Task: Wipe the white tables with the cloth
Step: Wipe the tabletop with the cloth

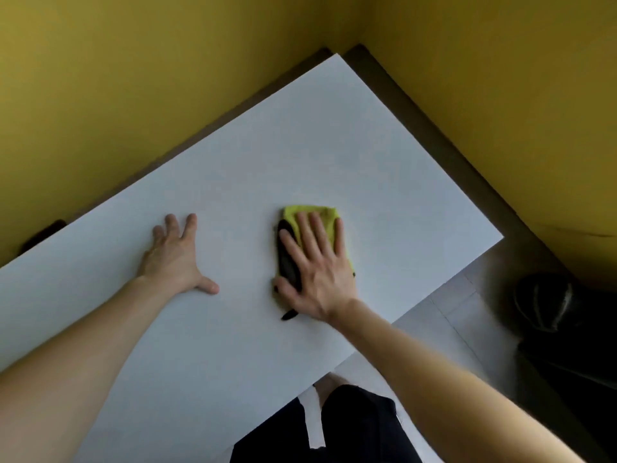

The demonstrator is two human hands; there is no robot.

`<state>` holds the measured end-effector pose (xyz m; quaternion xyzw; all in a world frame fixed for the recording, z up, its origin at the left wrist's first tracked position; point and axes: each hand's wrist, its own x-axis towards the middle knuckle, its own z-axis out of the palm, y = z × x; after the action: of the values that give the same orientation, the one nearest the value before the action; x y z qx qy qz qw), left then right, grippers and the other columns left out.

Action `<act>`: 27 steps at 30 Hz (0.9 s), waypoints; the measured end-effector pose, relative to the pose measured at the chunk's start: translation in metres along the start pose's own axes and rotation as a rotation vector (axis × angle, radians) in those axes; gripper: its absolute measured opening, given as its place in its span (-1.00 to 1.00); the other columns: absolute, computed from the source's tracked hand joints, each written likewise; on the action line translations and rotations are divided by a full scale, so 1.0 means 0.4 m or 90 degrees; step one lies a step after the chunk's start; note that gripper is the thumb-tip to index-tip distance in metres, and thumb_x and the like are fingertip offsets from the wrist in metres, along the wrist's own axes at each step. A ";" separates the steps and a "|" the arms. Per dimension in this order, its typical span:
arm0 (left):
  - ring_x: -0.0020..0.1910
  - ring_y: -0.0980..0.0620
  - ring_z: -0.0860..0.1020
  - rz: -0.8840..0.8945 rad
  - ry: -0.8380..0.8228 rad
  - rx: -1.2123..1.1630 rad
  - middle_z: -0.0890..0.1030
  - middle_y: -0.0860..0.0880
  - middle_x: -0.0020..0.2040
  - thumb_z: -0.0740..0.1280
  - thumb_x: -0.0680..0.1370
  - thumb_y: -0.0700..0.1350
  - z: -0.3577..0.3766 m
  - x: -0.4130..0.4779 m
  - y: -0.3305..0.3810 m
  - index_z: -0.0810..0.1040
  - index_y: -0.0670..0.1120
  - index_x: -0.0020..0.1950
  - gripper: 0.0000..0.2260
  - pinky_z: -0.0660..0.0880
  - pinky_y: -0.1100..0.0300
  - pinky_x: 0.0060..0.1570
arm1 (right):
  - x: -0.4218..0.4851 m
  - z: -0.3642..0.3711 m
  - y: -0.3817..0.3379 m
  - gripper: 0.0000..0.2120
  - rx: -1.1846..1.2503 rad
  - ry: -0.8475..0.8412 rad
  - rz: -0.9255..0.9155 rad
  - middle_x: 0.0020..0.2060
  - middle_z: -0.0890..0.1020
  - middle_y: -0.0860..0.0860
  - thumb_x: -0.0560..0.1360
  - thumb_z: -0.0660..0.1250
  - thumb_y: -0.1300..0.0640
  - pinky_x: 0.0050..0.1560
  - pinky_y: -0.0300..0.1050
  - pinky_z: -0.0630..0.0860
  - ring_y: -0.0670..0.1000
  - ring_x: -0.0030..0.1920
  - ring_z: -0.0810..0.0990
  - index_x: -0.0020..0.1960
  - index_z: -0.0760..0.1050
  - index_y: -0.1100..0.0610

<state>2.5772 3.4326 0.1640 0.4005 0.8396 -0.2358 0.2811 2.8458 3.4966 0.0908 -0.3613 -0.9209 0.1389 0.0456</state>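
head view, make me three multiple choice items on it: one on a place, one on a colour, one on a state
1. Where is the cloth? A under the right hand B on the floor C on a chair
2. What colour are the walls? A blue B yellow C white
3. How does the left hand lie? A flat on the table, fingers spread B gripping a bottle C clenched in a fist

1 A: the right hand presses flat on it.
2 B: both walls are yellow.
3 A: its palm rests on the white top.
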 end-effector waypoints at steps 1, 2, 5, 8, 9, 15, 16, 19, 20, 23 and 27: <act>0.73 -0.36 -0.02 0.004 -0.001 0.007 -0.15 -0.26 0.75 0.75 0.12 0.35 0.001 0.004 0.000 -0.27 -0.01 0.76 0.56 0.28 -0.24 0.62 | -0.014 0.014 -0.065 -0.17 0.015 -0.040 -0.079 0.73 0.15 0.21 0.59 0.25 -0.38 0.63 0.55 -0.07 0.29 0.75 0.01 0.73 0.23 0.01; 0.72 -0.37 0.00 0.007 0.002 0.016 -0.13 -0.28 0.75 0.74 0.12 0.37 0.001 0.004 0.000 -0.27 -0.01 0.75 0.56 0.30 -0.22 0.61 | -0.022 0.024 -0.103 -0.17 0.014 -0.071 -0.137 0.74 0.13 0.20 0.58 0.25 -0.38 0.64 0.53 -0.09 0.28 0.75 0.00 0.74 0.21 -0.02; 0.72 -0.34 0.04 0.008 0.024 0.033 -0.10 -0.25 0.75 0.70 0.12 0.43 0.004 0.003 -0.004 -0.27 0.01 0.75 0.54 0.37 -0.20 0.56 | 0.022 0.023 -0.048 -0.18 0.010 -0.072 -0.248 0.74 0.17 0.16 0.57 0.29 -0.37 0.70 0.42 -0.10 0.24 0.75 0.07 0.72 0.25 -0.04; 0.72 -0.30 0.07 0.018 0.040 0.045 -0.08 -0.22 0.75 0.68 0.12 0.47 0.007 0.003 -0.005 -0.26 0.02 0.75 0.53 0.43 -0.16 0.51 | 0.164 -0.009 0.143 -0.20 -0.025 -0.011 -0.167 0.73 0.20 0.13 0.58 0.31 -0.37 0.71 0.38 -0.09 0.25 0.74 0.08 0.72 0.27 -0.05; 0.72 -0.29 0.08 0.021 0.049 0.046 -0.07 -0.22 0.75 0.67 0.11 0.47 0.006 0.003 -0.006 -0.26 0.03 0.74 0.53 0.45 -0.16 0.48 | 0.231 -0.026 0.207 -0.20 -0.040 0.015 -0.094 0.74 0.18 0.13 0.60 0.28 -0.38 0.70 0.39 -0.10 0.26 0.75 0.06 0.73 0.24 -0.06; 0.73 -0.28 0.09 0.034 0.071 0.047 -0.03 -0.20 0.76 0.66 0.11 0.49 0.006 -0.003 -0.013 -0.21 0.04 0.75 0.50 0.45 -0.10 0.45 | 0.406 -0.059 0.246 -0.21 -0.085 0.000 0.100 0.76 0.06 0.17 0.63 0.12 -0.34 0.70 0.40 -0.16 0.26 0.76 -0.04 0.77 0.09 -0.06; 0.73 -0.27 0.09 0.035 0.074 0.042 -0.03 -0.19 0.76 0.65 0.11 0.50 0.004 -0.006 -0.016 -0.20 0.05 0.75 0.50 0.46 -0.10 0.44 | 0.370 -0.047 0.191 -0.20 -0.077 0.010 0.076 0.75 0.09 0.18 0.62 0.17 -0.32 0.69 0.43 -0.13 0.28 0.75 -0.02 0.76 0.12 -0.03; 0.75 -0.21 0.05 0.051 0.072 0.014 -0.07 -0.13 0.77 0.63 0.14 0.51 -0.004 -0.019 -0.033 -0.17 0.10 0.75 0.44 0.44 -0.11 0.48 | 0.187 0.002 -0.004 -0.16 -0.017 -0.037 -0.131 0.74 0.13 0.19 0.58 0.31 -0.28 0.66 0.47 -0.04 0.30 0.75 0.00 0.75 0.20 0.04; 0.75 -0.18 0.03 0.064 0.070 -0.006 -0.09 -0.09 0.78 0.65 0.18 0.47 -0.009 -0.027 -0.048 -0.15 0.11 0.75 0.41 0.43 -0.11 0.51 | 0.132 0.009 -0.062 -0.16 0.001 -0.076 -0.210 0.75 0.11 0.18 0.58 0.32 -0.28 0.67 0.46 -0.03 0.28 0.75 -0.02 0.75 0.20 0.04; 0.76 -0.08 -0.04 0.073 0.057 -0.061 -0.11 -0.04 0.78 0.70 0.24 0.34 -0.015 -0.038 -0.109 -0.14 0.12 0.77 0.37 0.31 -0.10 0.59 | 0.062 0.020 -0.126 -0.17 -0.009 -0.167 -0.367 0.77 0.03 0.10 0.60 0.29 -0.32 0.71 0.39 -0.04 0.20 0.77 -0.09 0.76 0.17 -0.04; 0.75 -0.29 -0.15 -0.041 0.038 -0.038 -0.26 -0.22 0.74 0.70 0.15 0.41 0.002 -0.012 -0.191 -0.34 0.09 0.73 0.52 0.22 -0.29 0.61 | 0.285 0.021 -0.024 -0.18 -0.051 -0.125 -0.361 0.75 0.16 0.07 0.58 0.27 -0.41 0.71 0.37 -0.06 0.19 0.76 0.05 0.73 0.25 -0.08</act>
<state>2.5184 3.3862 0.1795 0.3714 0.8669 -0.2075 0.2599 2.7542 3.5655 0.0837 -0.0762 -0.9898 0.1186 -0.0209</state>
